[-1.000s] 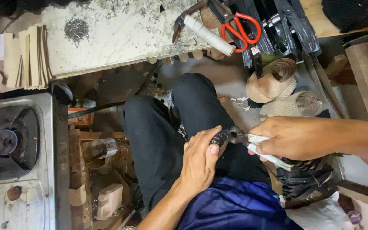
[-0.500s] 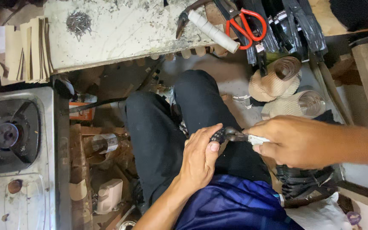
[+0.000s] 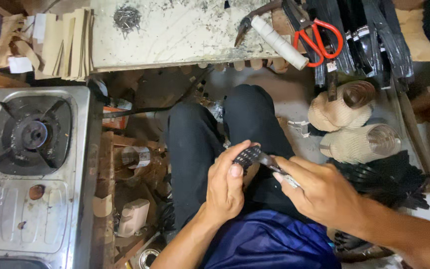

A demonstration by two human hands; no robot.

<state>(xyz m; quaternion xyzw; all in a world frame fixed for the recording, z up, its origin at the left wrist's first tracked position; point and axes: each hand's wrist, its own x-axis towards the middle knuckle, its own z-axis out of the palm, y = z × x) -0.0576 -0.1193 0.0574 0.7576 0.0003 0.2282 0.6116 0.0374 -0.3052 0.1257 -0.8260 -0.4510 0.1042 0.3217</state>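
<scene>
I'm seeing the black strip [image 3: 249, 155] lying over my lap, between both hands. My left hand [image 3: 226, 187] is curling closed, pinching its near end; my right hand [image 3: 324, 192] is gripping a metal tool [image 3: 282, 174] against it. Since earlier, both hands have shifted slightly left. Farther off, scissors [image 3: 319, 42] are resting on the bench [image 3: 175, 35].

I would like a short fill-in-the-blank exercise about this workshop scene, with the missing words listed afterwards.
1. The left hand and the right hand hold a small black piece above the person's ____.
2. The scissors on the work board have ____ handles.
3. A gas stove stands on the person's ____ side.
4. A small pile of ____ lies on the board's top.

Missing words: lap; red; left; nails
</scene>
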